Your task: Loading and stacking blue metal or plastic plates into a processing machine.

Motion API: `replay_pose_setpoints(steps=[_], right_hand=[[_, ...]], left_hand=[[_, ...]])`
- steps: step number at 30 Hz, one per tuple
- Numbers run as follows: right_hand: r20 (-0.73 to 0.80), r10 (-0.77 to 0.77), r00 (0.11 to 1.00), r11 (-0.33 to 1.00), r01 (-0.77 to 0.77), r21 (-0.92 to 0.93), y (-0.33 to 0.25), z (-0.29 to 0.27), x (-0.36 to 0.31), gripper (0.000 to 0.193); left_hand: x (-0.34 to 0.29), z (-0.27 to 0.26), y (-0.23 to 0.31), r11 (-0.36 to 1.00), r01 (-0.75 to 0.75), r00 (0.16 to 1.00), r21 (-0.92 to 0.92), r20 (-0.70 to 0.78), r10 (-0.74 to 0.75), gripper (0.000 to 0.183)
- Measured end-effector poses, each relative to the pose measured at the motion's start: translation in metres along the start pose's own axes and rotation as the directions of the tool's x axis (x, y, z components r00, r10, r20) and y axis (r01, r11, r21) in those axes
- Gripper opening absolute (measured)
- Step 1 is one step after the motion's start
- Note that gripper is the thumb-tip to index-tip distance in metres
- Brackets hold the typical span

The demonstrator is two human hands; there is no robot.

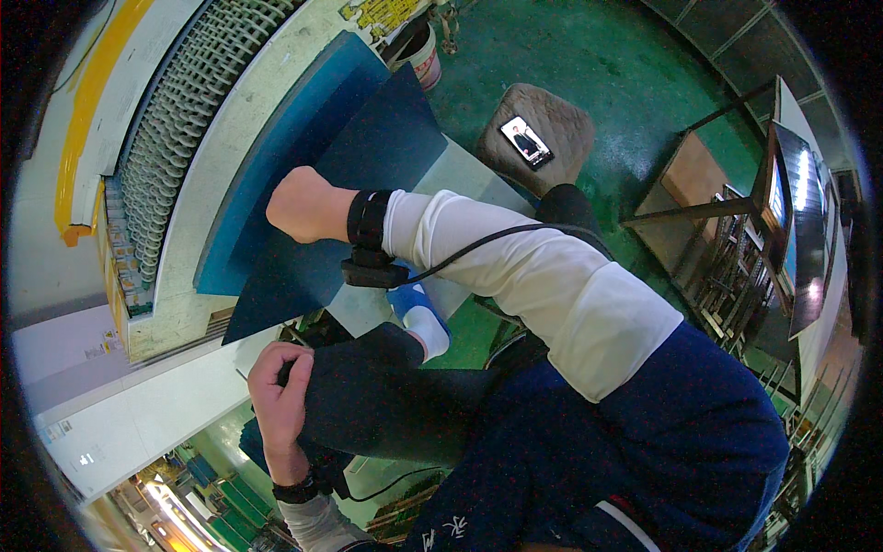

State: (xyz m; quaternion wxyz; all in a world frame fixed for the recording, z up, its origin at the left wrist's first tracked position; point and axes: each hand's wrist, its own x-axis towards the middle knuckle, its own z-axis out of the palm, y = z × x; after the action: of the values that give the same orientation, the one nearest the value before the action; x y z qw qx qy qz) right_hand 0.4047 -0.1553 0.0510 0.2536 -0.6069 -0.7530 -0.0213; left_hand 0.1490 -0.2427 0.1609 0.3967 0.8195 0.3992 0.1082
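Both curled, can't tell grip: right hand (pixel 308 205) over blue sheet (pixel 280 271) at bed edge (pixel 208 198), left hand (pixel 280 391) near its corner. Probably stiff; take edges.

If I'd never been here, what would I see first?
Probably the big white sleeve across the middle, leading to the right hand over a dark blue sheet. Next, perhaps the glowing phone on a grey cushion, top, right of centre. Then the rows of pale rollers, upper left.
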Motion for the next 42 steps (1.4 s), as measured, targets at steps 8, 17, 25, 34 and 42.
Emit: replay_pose_setpoints(steps=[8, 17, 25, 34, 42], right_hand=[[0.004, -0.001, 1.0, 1.0, 0.001, -0.007, 0.001, 0.003, 0.002, 0.007], [-0.025, -0.009, 1.0, 1.0, 0.009, 0.002, 0.0, 0.005, 0.0, 0.008], [-0.036, -0.025, 0.999, 1.0, 0.024, -0.014, -0.007, 0.005, -0.019, 0.005], [0.116, -0.009, 0.993, 0.999, 0.013, -0.03, -0.02, -0.012, -0.054, 0.006], [-0.24, 0.186, 0.953, 0.962, -0.127, 0.244, -0.009, -0.116, -0.05, 0.031]], left_hand=[[0.0, 0.001, 0.003, 1.0, -0.005, 1.0, 0.005, 0.001, 0.005, 0.009], [-0.002, 0.0, 0.002, 1.0, 0.001, 1.0, -0.002, -0.002, -0.001, 0.009], [-0.016, -0.005, -0.001, 1.0, 0.021, 0.999, 0.019, -0.044, -0.02, 0.008], [-0.018, 0.001, 0.01, 0.996, -0.029, 0.997, 0.089, -0.068, 0.035, 0.009], [-0.023, 0.002, 0.01, 0.979, -0.147, 0.98, 0.139, -0.114, 0.163, 0.015]])
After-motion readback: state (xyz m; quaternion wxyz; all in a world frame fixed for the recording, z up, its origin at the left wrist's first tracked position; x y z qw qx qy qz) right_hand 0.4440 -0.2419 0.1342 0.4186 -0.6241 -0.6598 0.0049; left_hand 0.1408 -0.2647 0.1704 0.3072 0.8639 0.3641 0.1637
